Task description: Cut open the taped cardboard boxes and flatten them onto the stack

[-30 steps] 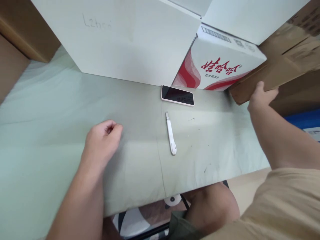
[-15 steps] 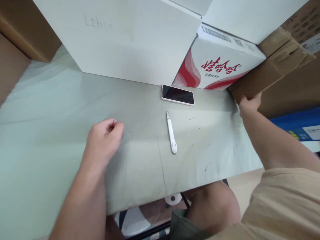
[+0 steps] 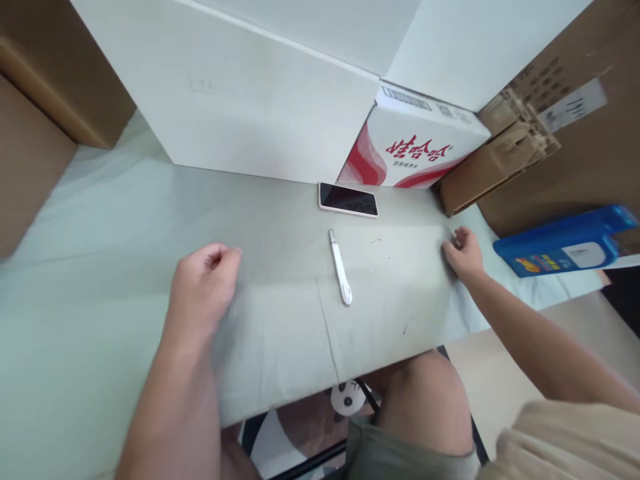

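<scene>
My left hand (image 3: pixel 205 283) rests on the table (image 3: pixel 270 320) as a loose fist, and nothing shows in it. At the right, my right hand (image 3: pixel 464 255) is over the table surface with its fingers curled and the thumb close to them. A small pale bit may be at its fingertips, too blurred to name. Between my hands lies a white utility knife (image 3: pixel 340 270), apart from both. Beyond the knife a phone (image 3: pixel 349 200) with a pale case lies screen up.
White boxes (image 3: pixel 270 120) and a red-and-white carton (image 3: pixel 410 150) stand along the back. Brown cardboard boxes are at left (image 3: pixel 65 80) and right (image 3: pixel 500 160). A blue bottle-shaped package (image 3: pixel 557 243) lies by my right forearm. Dark scraps dot the table.
My right hand has come away from the brown box at the right, nearer to me. The view has shifted, showing more of the blue package. My left hand stays a fist.
</scene>
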The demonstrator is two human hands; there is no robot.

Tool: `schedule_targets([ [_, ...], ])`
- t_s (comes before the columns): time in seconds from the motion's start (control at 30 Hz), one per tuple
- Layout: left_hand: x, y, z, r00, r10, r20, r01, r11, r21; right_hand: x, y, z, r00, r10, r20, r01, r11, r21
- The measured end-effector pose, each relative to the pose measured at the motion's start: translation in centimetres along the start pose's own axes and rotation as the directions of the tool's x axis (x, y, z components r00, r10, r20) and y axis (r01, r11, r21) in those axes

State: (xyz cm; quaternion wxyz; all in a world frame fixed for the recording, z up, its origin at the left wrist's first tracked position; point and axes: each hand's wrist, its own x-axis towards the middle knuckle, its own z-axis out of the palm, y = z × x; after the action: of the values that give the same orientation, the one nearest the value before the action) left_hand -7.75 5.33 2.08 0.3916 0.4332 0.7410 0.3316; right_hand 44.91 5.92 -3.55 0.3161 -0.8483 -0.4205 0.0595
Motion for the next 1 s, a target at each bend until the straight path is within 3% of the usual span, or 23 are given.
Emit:
schedule_targets([
  [0.1, -0.4, -0.1, -0.9, 1.000, 0.013, 0.008, -0.012, 0.998, -0.067, -2.7, -0.6, -1.4, 0.989, -0.142, 0.047, 0.143, 0.990, -0.008],
  [0.17, -0.8, -0.2, -1.6, 1.000, 0.005, 0.003, -0.005, 0.995, -0.102, -3.4, -2.5, -1.9, 0.961, -0.263, 0.086, 0.265, 0.964, -0.015],
  [0.27, -1.2, -0.8, -3.0, 0.999, -0.006, -0.051, -0.003, 0.987, -0.163, -4.0, -7.4, -1.4, 0.863, -0.480, 0.160, 0.486, 0.874, -0.001],
  [0.33, -1.2, -1.5, -4.0, 0.997, 0.005, -0.079, -0.023, 0.974, -0.224, -4.8, -11.8, -0.1, 0.749, -0.627, 0.214, 0.636, 0.771, 0.035],
  [0.47, -1.0, -3.0, -6.1, 0.994, 0.043, -0.102, -0.073, 0.944, -0.320, -8.5, -21.5, 4.4, 0.450, -0.841, 0.302, 0.839, 0.513, 0.179],
  [0.6, -1.0, -4.1, -8.0, 0.991, 0.033, -0.128, -0.084, 0.905, -0.417, -14.6, -31.6, 10.3, 0.179, -0.930, 0.321, 0.886, 0.294, 0.359],
  [0.67, -1.0, -4.3, -8.7, 0.988, 0.052, -0.146, -0.114, 0.884, -0.453, -18.3, -36.6, 13.2, 0.012, -0.959, 0.284, 0.847, 0.161, 0.507],
  [0.7, -1.0, -4.3, -8.9, 0.985, 0.068, -0.156, -0.134, 0.874, -0.467, -20.2, -39.0, 14.5, -0.030, -0.967, 0.252, 0.810, 0.124, 0.574],
  [0.87, -0.4, -4.8, -9.4, 0.967, 0.076, -0.245, -0.210, 0.783, -0.585, -28.6, -48.7, 19.5, -0.156, -0.985, 0.070, 0.638, -0.046, 0.769],
  [0.93, -0.2, -5.3, -9.6, 0.951, 0.032, -0.306, -0.230, 0.737, -0.635, -30.7, -50.7, 20.4, -0.130, -0.990, 0.059, 0.610, -0.033, 0.792],
  [1.0, -0.1, -5.7, -9.9, 0.934, 0.008, -0.357, -0.256, 0.713, -0.653, -32.0, -51.6, 20.4, -0.073, -0.989, 0.130, 0.635, 0.054, 0.771],
])
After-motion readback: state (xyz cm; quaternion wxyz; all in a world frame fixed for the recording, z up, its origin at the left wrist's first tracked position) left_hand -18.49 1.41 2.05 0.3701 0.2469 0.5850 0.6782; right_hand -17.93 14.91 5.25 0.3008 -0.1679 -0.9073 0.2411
